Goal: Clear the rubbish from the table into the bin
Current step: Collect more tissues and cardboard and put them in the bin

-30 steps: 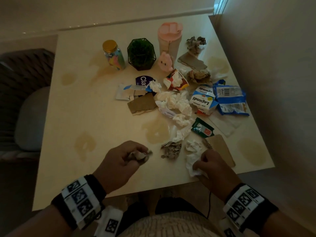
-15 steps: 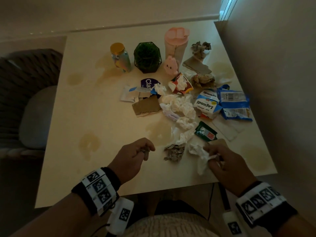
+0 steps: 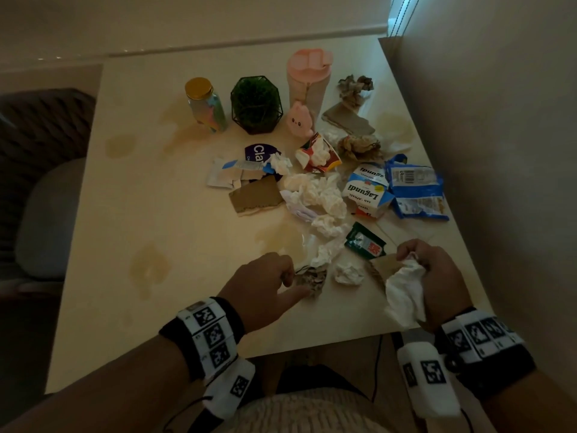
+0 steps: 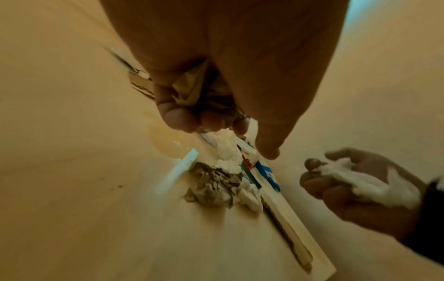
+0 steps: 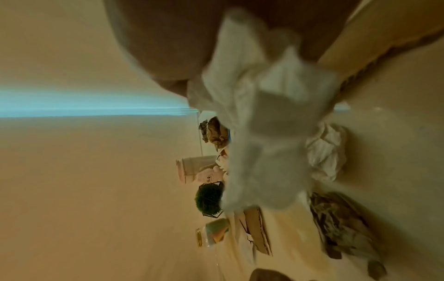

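Left hand (image 3: 265, 285) curled round small brown paper scrap (image 4: 190, 91), thumb out; crumpled brown wad (image 3: 310, 278) on bench (image 3: 125, 276) at its fingertips. Right hand (image 3: 437, 276) pinching white tissue (image 3: 404, 295) hanging below it. Beyond both hands: white tissue ball (image 3: 348, 273), green sachet (image 3: 365, 242), more litter. Bin unseen.

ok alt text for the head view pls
Two hands gather rubbish from a cream table: the right hand holds a white crumpled tissue, the left hand touches a brown crumpled paper ball. Wrappers and cartons lie beyond.
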